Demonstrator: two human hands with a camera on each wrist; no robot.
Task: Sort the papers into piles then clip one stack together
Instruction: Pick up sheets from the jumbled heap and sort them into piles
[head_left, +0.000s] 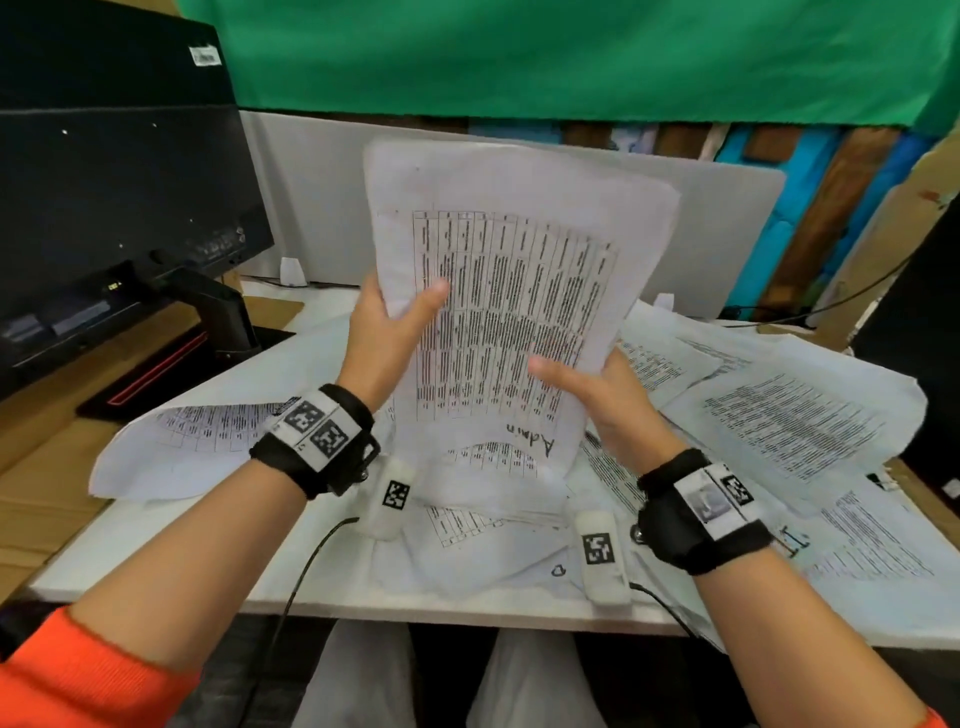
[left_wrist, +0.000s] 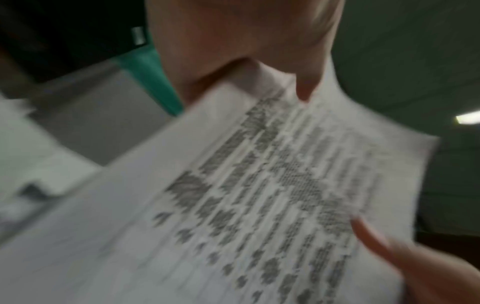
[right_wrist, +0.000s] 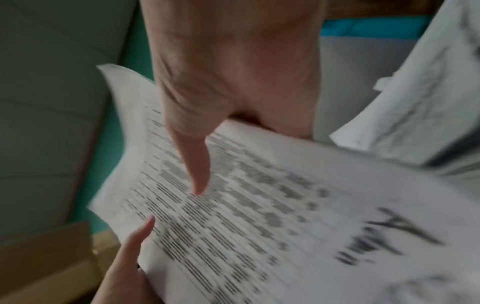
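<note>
- The person holds a printed sheet (head_left: 498, 291) up above the table (head_left: 322, 561), its face toward the head camera; it carries a table of text and the handwritten word "Admin" near its lower edge.
- The left hand (head_left: 382, 338) pinches the sheet's left edge, thumb on the front and fingers behind.
- The right hand (head_left: 597, 395) pinches the right edge in the same way, thumb lying across the print.
- Below, loose papers (head_left: 789, 415) lie scattered and overlapping across the table, with no tidy pile visible yet.
- The step in hand looks like sorting: reading the sheet to decide where it belongs.
- Next, the sheet likely needs laying flat on a matching pile, edges squared. No clip can be made out in these views.
</note>
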